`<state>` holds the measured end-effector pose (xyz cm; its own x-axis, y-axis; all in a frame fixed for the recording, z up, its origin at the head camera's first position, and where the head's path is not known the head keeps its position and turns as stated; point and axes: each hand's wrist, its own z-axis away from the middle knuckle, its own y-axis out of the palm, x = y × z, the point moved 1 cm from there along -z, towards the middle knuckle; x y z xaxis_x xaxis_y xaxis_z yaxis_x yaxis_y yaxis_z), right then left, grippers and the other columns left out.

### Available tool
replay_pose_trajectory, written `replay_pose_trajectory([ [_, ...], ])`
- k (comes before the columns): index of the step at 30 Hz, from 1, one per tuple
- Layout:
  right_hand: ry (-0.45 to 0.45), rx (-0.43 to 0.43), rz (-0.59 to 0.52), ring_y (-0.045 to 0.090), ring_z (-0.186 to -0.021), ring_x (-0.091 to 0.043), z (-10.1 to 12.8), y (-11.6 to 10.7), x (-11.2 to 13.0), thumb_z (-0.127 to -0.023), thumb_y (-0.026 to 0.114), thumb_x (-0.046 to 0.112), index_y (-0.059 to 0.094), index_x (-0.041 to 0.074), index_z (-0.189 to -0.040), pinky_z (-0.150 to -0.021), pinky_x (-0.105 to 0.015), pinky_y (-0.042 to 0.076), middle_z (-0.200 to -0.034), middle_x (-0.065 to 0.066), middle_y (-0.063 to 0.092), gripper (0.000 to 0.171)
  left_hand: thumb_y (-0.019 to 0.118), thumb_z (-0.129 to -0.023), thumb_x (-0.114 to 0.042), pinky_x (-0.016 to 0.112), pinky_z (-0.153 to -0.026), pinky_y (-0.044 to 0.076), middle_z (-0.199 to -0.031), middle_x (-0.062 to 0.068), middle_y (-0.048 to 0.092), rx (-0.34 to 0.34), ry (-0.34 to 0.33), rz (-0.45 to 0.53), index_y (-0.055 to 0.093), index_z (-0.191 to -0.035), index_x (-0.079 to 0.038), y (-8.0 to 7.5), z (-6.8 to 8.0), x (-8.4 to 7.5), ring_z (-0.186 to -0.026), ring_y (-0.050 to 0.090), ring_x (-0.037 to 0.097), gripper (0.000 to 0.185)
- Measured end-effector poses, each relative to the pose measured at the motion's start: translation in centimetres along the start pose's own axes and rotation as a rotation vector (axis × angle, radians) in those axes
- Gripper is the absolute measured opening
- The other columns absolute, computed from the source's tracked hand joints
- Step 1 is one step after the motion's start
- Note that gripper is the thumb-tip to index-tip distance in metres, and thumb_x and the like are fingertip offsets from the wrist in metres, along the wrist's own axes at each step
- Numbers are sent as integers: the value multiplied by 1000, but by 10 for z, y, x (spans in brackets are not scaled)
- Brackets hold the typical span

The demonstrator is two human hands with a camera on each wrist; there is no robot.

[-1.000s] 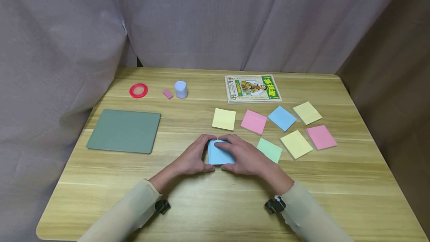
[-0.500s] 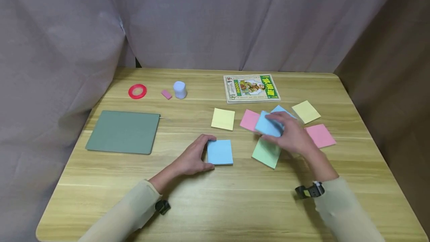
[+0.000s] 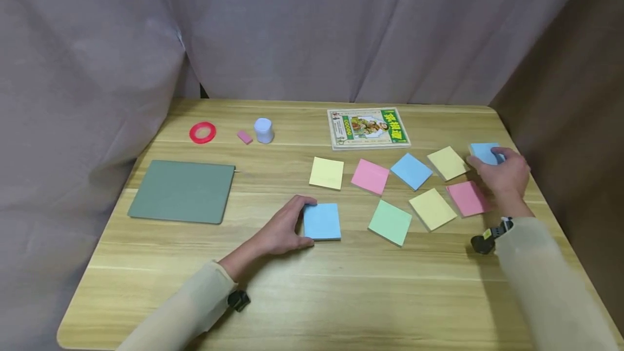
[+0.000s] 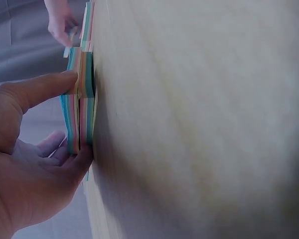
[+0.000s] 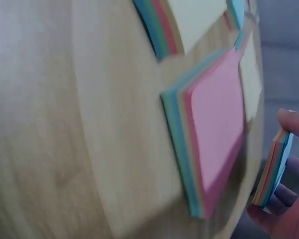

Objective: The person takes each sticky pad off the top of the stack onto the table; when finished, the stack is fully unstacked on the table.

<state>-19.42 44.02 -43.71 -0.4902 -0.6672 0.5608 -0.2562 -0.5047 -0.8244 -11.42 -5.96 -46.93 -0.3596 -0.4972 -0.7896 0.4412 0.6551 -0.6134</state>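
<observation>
My left hand (image 3: 283, 227) grips the left side of a blue-topped stack of sticky notes (image 3: 323, 222) near the table's middle, thumb at the near edge and fingers at the far one. Several coloured layers show along the stack's side (image 4: 80, 112) in the left wrist view. At the far right, my right hand (image 3: 507, 175) pinches a smaller blue-topped sticky note pad (image 3: 483, 153); its striped edge (image 5: 274, 169) appears raised off the table in the right wrist view. Below that hand lies a pink-topped pad (image 3: 468, 198), with a yellow one (image 3: 447, 163) to its upper left.
Between the hands lie more pads: green (image 3: 390, 222), yellow (image 3: 433, 209), blue (image 3: 411, 171), pink (image 3: 370, 176) and yellow (image 3: 326, 173). A picture book (image 3: 369, 128) lies behind them. A green notebook (image 3: 182, 191), red tape roll (image 3: 202, 132), pink eraser (image 3: 245, 137) and white container (image 3: 264, 130) stand left.
My right hand has lifted a blue-topped pad off the stack and carried it over the other pads to the far right. My left hand stays on the stack.
</observation>
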Motion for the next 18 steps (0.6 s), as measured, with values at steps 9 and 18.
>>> replay_pose_trajectory([
  [9,14,53,121,40,-121,-45,-12,3,-21,-87,60,59,48,-4,-139,-100,-54,35,-139,-33,43,83,89,-70,-12,36,-108,35,-134,6,49,0,1,-6,43,-138,-7,1,-1,1,-124,46,19,81],
  [18,45,119,140,35,-127,-47,-14,3,-18,-88,53,65,44,-1,-144,-104,-55,34,-144,-35,35,87,89,-70,-11,40,-107,37,-133,9,49,-13,18,-6,43,-137,-5,1,0,2,-123,47,22,81],
])
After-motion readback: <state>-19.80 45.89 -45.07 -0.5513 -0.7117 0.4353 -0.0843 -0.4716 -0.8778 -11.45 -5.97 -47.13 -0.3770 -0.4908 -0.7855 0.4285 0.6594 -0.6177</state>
